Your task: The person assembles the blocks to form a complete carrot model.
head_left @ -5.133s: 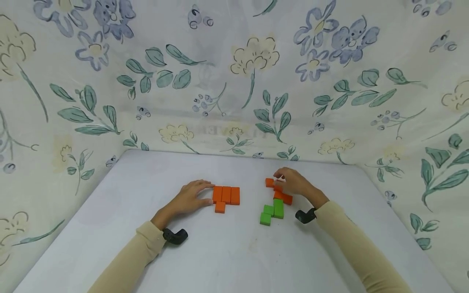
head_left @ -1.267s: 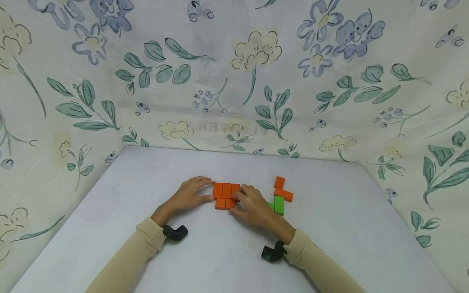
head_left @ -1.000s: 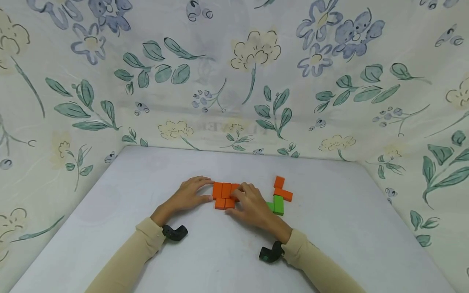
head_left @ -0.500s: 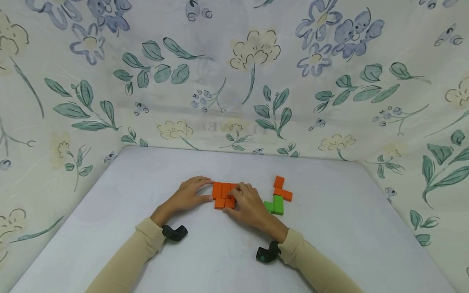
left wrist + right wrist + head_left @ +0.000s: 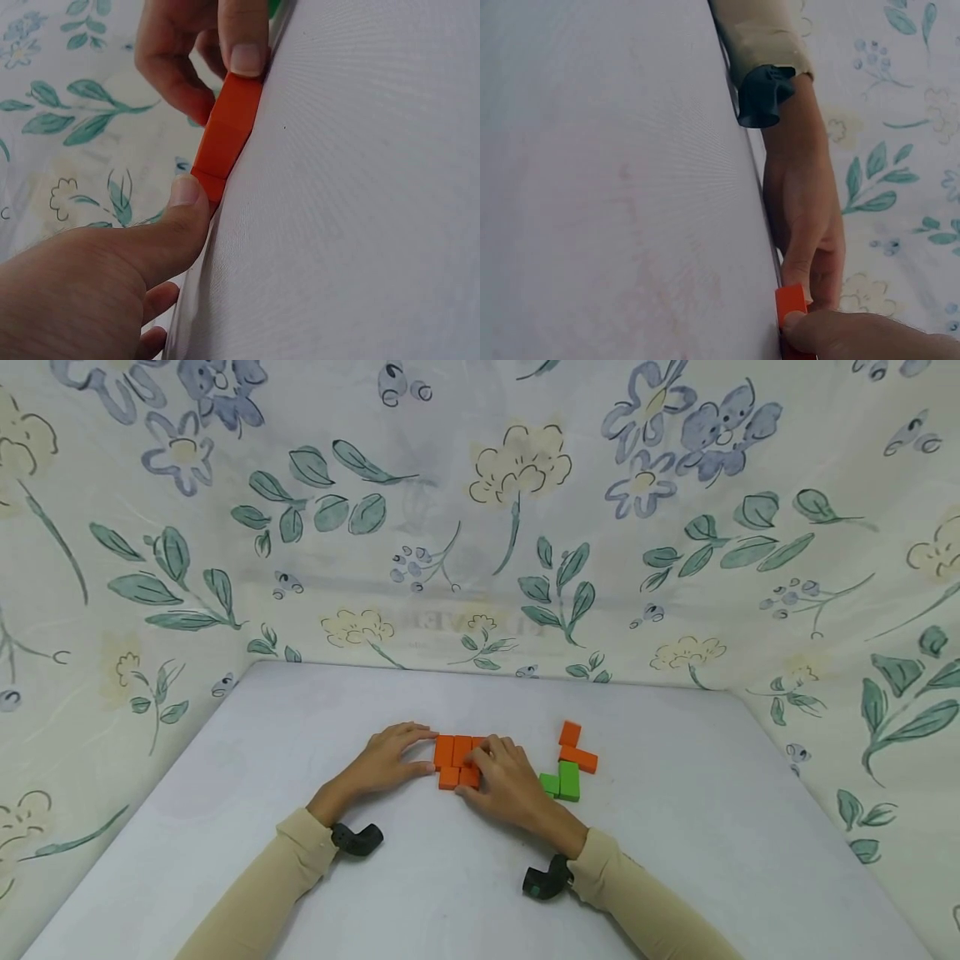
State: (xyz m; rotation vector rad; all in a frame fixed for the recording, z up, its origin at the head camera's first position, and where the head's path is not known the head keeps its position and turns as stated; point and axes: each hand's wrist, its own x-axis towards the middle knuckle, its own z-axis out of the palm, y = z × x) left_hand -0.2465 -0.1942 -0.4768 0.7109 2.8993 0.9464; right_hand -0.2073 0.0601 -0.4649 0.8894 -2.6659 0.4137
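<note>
You are keeping your left hand [image 5: 384, 762] wide, with index finger and thumb touching the left side of the orange block group [image 5: 452, 752]. The group is lying on the white table [image 5: 375, 902], its far row adjoining a nearer row. Your right hand [image 5: 510, 781] is narrowing onto the right-hand block [image 5: 470, 779] of the near row, pinching it between thumb and fingers while partly covering the group. To the right of that hand, a tall green block [image 5: 569, 782] and a small green block [image 5: 549, 785] are lying side by side; two separate orange blocks [image 5: 578, 759] are lying just beyond them.
</note>
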